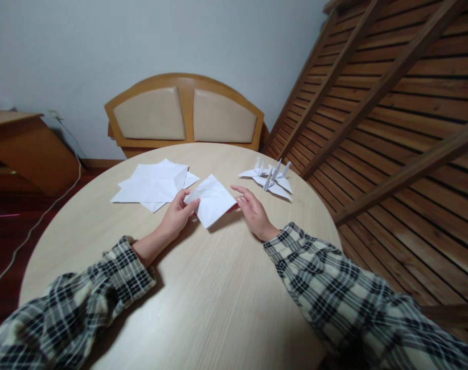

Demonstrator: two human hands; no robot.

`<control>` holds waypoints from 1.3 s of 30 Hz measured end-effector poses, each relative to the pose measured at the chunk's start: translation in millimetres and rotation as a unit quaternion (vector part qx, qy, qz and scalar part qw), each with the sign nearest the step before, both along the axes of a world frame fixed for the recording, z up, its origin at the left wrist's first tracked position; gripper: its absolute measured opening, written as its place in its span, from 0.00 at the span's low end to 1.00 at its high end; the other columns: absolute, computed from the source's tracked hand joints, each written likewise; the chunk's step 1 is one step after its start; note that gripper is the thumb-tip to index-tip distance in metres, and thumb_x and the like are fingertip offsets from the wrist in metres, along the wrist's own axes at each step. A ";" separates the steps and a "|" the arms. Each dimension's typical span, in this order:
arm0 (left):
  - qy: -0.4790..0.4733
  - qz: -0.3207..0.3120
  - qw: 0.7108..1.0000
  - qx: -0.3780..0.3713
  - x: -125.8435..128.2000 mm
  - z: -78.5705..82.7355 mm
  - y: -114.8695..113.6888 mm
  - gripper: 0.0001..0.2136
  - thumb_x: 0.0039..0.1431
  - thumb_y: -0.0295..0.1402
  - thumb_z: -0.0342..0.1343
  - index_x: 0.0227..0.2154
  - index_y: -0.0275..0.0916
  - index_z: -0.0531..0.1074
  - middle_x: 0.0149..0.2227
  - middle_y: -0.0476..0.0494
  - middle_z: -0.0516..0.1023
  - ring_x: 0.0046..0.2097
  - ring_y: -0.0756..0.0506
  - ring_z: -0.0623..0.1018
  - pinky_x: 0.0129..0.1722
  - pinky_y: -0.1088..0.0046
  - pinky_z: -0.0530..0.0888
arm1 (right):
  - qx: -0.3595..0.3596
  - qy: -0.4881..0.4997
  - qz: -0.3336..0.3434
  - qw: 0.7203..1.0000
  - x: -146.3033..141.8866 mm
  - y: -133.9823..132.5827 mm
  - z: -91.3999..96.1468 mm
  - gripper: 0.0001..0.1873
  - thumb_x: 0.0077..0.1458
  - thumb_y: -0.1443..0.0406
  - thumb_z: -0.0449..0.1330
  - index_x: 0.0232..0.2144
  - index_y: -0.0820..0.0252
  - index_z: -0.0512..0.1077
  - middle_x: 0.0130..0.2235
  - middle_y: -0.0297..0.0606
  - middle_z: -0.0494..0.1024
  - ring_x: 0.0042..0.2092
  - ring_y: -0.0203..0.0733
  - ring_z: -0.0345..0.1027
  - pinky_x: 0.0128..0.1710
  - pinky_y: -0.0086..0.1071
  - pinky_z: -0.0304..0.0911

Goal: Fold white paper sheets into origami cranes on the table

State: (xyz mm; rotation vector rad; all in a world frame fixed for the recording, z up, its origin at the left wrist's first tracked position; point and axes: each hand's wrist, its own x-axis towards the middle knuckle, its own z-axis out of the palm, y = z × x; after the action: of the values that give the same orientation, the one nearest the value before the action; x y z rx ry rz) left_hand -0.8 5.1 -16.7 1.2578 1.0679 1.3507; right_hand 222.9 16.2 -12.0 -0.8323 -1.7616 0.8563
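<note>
A white paper square (211,199), folded and creased, is held above the table with one corner toward me. My left hand (177,216) pinches its left corner, thumb on top and fingers beneath. At the opposite corner is my right hand (255,211), its fingers extended and apart; whether they touch the paper I cannot tell. Beyond my left hand lies a loose pile of white paper sheets (151,182). Several folded white paper cranes (270,177) stand together past my right hand.
The round pale wooden table (203,293) spans the space before me. A padded headboard (185,110) rises behind it against the wall. Slatted wood (392,128) leans close along the right. At left are a wooden desk (21,149) and a white cable (37,221).
</note>
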 end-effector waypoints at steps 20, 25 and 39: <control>-0.055 0.016 0.998 -0.026 0.2 5.3 1.1 0.23 0.51 0.36 0.64 0.50 0.41 0.66 0.23 0.54 0.67 0.22 0.53 0.65 0.20 0.77 0.60 | 0.106 -0.097 0.012 0.990 0.8 -1.1 2.1 0.17 0.52 0.74 0.56 0.41 0.54 0.78 0.43 0.37 0.81 0.46 0.39 0.74 0.50 0.41 0.68; -0.067 -0.052 0.995 -0.054 6.8 12.7 -5.2 0.16 0.47 0.33 0.66 0.38 0.37 0.68 0.29 0.49 0.70 0.24 0.53 0.67 0.20 0.77 0.62 | 0.114 -0.078 -0.017 0.990 1.6 1.1 0.5 0.18 0.52 0.75 0.55 0.40 0.54 0.78 0.43 0.37 0.81 0.46 0.39 0.73 0.51 0.41 0.68; 0.007 -0.069 0.996 -0.056 6.4 3.3 -2.1 0.19 0.45 0.34 0.66 0.40 0.36 0.68 0.31 0.45 0.76 0.28 0.49 0.72 0.25 0.75 0.67 | 0.096 -0.075 -0.002 0.993 -0.3 1.1 -0.6 0.21 0.52 0.75 0.55 0.46 0.55 0.75 0.47 0.38 0.79 0.48 0.40 0.72 0.50 0.40 0.67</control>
State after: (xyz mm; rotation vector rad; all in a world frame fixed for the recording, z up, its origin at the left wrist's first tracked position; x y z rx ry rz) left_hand 5.5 3.0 -13.4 1.2363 1.0338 1.1634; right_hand 222.6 17.3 -12.6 -0.7901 -1.9387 0.6220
